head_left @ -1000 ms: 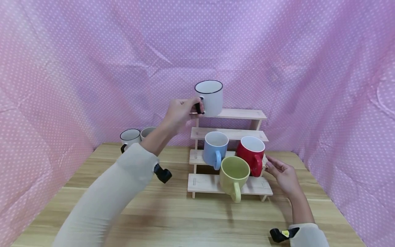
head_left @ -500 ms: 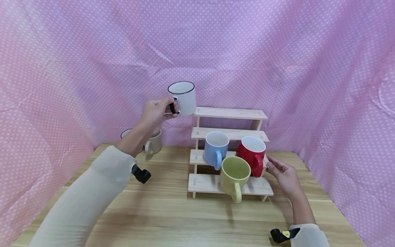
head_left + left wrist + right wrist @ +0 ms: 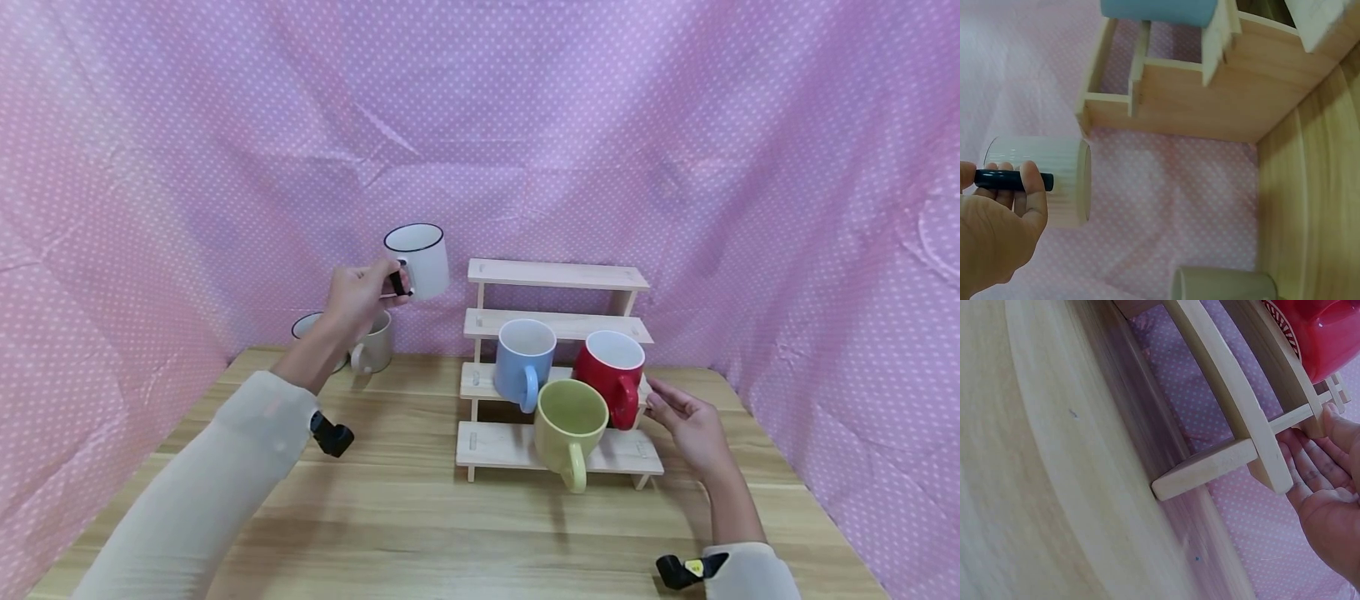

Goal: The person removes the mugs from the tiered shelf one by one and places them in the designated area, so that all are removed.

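Observation:
My left hand [image 3: 360,293] grips the black handle of a white mug [image 3: 426,271] with a dark rim, held upright in the air left of a stepped wooden shelf [image 3: 558,275]. In the left wrist view, fingers curl round that handle. My right hand [image 3: 693,429] holds the right end of the shelf's second step from the bottom; in the right wrist view the thumb lies on the plank's end and the fingers lie under it. A blue mug [image 3: 517,371] and a red mug [image 3: 600,375] stand on that step. Below them, a yellow-green mug [image 3: 558,442] stands on the lowest step.
Behind the left forearm, a beige mug [image 3: 378,346] and another dark-rimmed white mug [image 3: 306,323], partly hidden, stand at the back left of the wooden table [image 3: 420,533]. A pink dotted cloth [image 3: 300,167] hangs behind and at both sides.
My left hand has carried the white mug leftward from above the shelf's top step, then slightly lower. The right hand and the mugs on the shelf have stayed in place.

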Tool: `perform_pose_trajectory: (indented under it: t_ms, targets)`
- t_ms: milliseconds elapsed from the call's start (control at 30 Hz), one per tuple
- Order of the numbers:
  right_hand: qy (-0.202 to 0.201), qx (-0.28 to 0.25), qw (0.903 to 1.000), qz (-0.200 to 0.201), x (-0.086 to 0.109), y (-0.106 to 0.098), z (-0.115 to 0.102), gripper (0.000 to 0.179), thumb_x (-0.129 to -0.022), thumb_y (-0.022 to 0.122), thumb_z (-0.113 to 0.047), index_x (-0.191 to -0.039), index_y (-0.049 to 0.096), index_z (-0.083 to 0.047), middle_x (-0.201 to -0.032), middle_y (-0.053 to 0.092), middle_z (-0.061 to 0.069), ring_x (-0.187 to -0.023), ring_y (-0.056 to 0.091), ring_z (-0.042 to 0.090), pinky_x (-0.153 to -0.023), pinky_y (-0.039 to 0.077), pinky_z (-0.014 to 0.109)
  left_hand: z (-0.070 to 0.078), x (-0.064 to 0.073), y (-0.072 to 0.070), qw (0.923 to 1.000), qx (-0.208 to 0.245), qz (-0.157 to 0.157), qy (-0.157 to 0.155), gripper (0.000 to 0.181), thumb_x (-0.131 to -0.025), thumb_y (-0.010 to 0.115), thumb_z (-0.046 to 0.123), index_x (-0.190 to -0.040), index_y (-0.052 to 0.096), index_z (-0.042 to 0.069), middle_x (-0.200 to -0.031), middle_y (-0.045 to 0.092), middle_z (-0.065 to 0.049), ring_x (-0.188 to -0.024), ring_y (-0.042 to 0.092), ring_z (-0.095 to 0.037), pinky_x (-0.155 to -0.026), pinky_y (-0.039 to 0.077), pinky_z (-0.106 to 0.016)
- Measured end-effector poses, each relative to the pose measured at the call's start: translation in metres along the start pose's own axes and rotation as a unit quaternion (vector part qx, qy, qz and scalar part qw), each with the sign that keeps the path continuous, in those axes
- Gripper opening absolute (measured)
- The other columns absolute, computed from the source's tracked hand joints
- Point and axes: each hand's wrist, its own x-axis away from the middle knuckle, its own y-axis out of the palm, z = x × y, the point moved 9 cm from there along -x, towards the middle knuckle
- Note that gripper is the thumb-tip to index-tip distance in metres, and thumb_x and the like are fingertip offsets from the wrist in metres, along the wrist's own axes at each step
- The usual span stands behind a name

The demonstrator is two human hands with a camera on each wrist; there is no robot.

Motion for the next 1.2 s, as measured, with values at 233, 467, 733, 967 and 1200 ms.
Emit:
perform_pose_trajectory:
  t_ms: [233, 467, 733, 967, 1200]
  targets:
    - [-0.004, -0.003, 1.0000, 0.001, 0.000, 0.001, -0.002, 0.058, -0.103, 0.064, -0.023, -0.145, 0.046, 0.013, -0.113, 0.068, -0.023, -0.095, 0.072, 0.002, -0.088, 0.055, 0.017, -0.024, -0.004, -0.013, 0.9993, -0.009, 0.024, -0.028, 0.026, -0.099, 0.060, 0.013, -0.091, 0.073, -0.008, -0.083, 0.070, -0.010, -0.081, 0.069, -0.021, -0.078, 0.061, -0.031]
    - [0.007, -0.013, 0.9999, 0.004, 0.001, 0.002, -0.003, 0.058, -0.103, 0.064, -0.022, -0.146, 0.045, 0.012, -0.114, 0.068, -0.022, -0.095, 0.072, 0.002, -0.088, 0.055, 0.016, -0.055, -0.006, -0.019, 0.9989, -0.022, 0.033, -0.026, 0.027, -0.096, 0.059, 0.011, -0.089, 0.072, -0.011, -0.078, 0.069, -0.008, -0.075, 0.067, -0.018, -0.076, 0.061, -0.031]
    - [0.014, 0.000, 0.9999, 0.005, 0.001, 0.003, -0.001, 0.057, -0.103, 0.064, -0.023, -0.146, 0.047, 0.009, -0.119, 0.068, -0.018, -0.096, 0.072, 0.003, -0.089, 0.054, 0.016, -0.096, -0.007, -0.028, 0.9973, -0.026, 0.058, -0.037, 0.026, -0.096, 0.058, 0.009, -0.084, 0.070, -0.011, -0.076, 0.067, -0.007, -0.071, 0.067, -0.015, -0.073, 0.062, -0.032]
    - [0.009, -0.001, 0.9999, 0.006, 0.001, 0.003, -0.002, 0.057, -0.103, 0.063, -0.023, -0.146, 0.047, 0.009, -0.119, 0.068, -0.019, -0.097, 0.072, 0.002, -0.089, 0.054, 0.016, -0.121, -0.006, -0.032, 0.9979, -0.019, 0.055, -0.029, 0.026, -0.099, 0.055, 0.007, -0.088, 0.067, -0.014, -0.082, 0.065, -0.011, -0.075, 0.066, -0.015, -0.079, 0.063, -0.037]
    - [0.004, -0.020, 0.9998, 0.006, 0.002, 0.003, -0.003, 0.055, -0.103, 0.063, -0.019, -0.146, 0.046, 0.012, -0.115, 0.069, -0.020, -0.095, 0.072, 0.002, -0.088, 0.054, 0.016, -0.150, -0.004, -0.040, 0.9975, -0.024, 0.064, -0.020, 0.025, -0.097, 0.055, 0.002, -0.086, 0.067, -0.018, -0.074, 0.066, -0.008, -0.070, 0.065, -0.015, -0.074, 0.063, -0.035]
